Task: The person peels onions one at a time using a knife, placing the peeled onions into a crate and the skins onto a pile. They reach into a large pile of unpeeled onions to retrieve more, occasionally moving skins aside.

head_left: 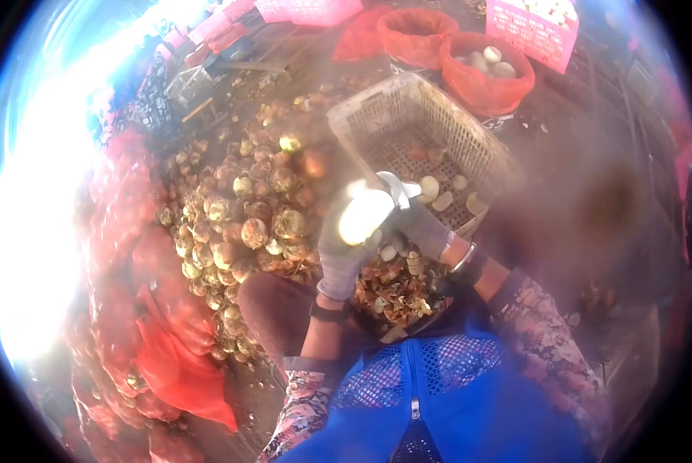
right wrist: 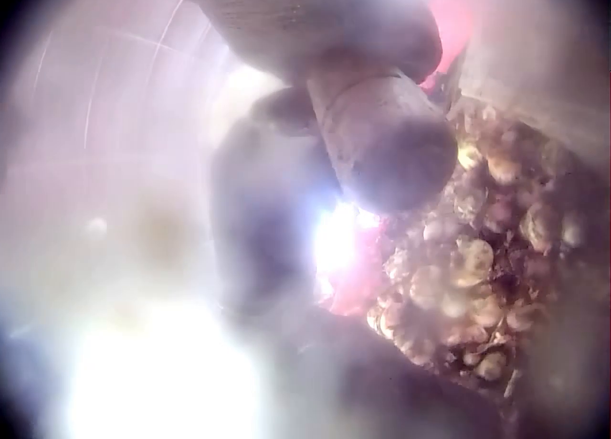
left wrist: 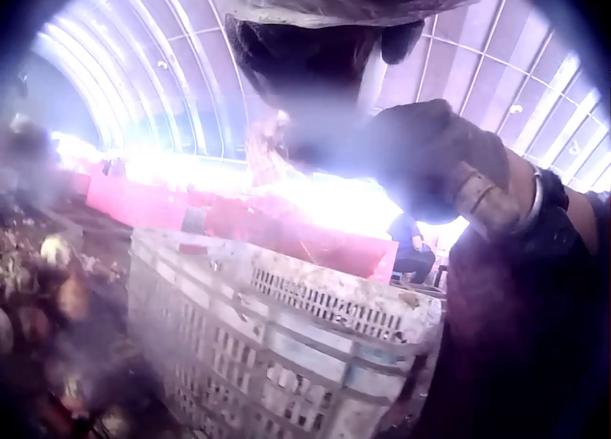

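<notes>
In the head view my gloved left hand (head_left: 344,251) holds a peeled onion (head_left: 365,216), its surface glaring white. Beside it my gloved right hand (head_left: 423,228) grips a knife with a short curved blade (head_left: 392,187), held right at the onion. The knife's thick round handle (right wrist: 387,138) sticks out of the right fist in the right wrist view. The left wrist view has the right hand (left wrist: 425,157) in shadow, close to the left one. Below the hands lies a heap of brown onion skins (head_left: 396,293), with a few pale pieces near its top.
A slatted plastic crate (head_left: 346,123) with several peeled onions stands ahead. Unpeeled onions (head_left: 230,224) are piled at left, beside red mesh sacks (head_left: 122,255). Farther back are red-lined baskets (head_left: 489,92), one holding peeled onions, and a pink crate (head_left: 531,35).
</notes>
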A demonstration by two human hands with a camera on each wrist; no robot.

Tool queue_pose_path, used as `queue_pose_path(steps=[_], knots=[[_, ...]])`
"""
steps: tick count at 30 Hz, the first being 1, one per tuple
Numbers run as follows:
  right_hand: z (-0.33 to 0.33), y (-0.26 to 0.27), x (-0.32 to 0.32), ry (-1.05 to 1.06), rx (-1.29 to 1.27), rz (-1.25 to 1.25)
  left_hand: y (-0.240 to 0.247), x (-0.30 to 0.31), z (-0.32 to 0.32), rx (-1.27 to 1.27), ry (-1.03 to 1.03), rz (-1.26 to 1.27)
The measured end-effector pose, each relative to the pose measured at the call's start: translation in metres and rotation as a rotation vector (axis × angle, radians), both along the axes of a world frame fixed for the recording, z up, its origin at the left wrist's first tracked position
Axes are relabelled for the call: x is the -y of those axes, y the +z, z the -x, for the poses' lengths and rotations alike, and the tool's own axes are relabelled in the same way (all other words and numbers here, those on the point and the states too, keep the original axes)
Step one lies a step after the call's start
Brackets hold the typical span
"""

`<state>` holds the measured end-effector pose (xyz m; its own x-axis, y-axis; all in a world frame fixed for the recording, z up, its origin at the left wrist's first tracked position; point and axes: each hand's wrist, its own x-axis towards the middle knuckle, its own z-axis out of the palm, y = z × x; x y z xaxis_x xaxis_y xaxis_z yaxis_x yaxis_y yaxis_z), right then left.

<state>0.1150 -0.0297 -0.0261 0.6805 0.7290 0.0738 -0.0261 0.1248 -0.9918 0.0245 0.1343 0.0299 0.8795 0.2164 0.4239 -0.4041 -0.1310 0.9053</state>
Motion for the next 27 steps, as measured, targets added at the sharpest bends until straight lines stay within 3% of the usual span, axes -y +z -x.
queue_pose_path(steps=[3, 5, 6, 8, 10, 13, 16, 18, 20, 23, 27], knots=[[0.022, 0.063, 0.004, -0.071, 0.029, 0.343, 0.007, -0.004, -0.008, 0.141, 0.186, -0.45], [0.023, 0.056, -0.004, -0.241, 0.303, 0.307, 0.009, -0.007, -0.007, 0.158, 0.287, -0.639], [0.022, 0.03, -0.013, -0.412, 0.614, 0.19, 0.009, -0.007, -0.007, 0.113, 0.266, -0.6], [0.029, 0.03, -0.019, -0.559, 0.887, 0.17, 0.008, -0.007, -0.006, 0.024, 0.225, -0.52], [0.037, 0.038, -0.013, -0.519, 0.813, 0.387, 0.005, -0.012, -0.004, 0.002, 0.221, -0.543], [0.034, 0.035, -0.009, -0.457, 0.927, 0.364, 0.005, -0.014, -0.002, 0.014, 0.221, -0.605], [0.03, 0.02, -0.008, -0.475, 0.697, 0.34, 0.007, -0.013, -0.002, 0.13, 0.246, -0.728], [0.008, -0.032, -0.013, -0.384, 0.44, 0.138, 0.007, -0.01, -0.002, 0.161, 0.252, -0.754], [0.002, -0.023, -0.014, -0.297, 0.354, 0.21, 0.006, -0.008, -0.001, 0.117, 0.241, -0.713], [0.007, 0.014, -0.005, -0.178, 0.342, 0.547, 0.004, -0.009, 0.0, 0.105, 0.202, -0.624], [0.021, 0.042, 0.006, -0.062, 0.096, 0.373, -0.002, -0.002, 0.002, 0.062, 0.133, -0.434]])
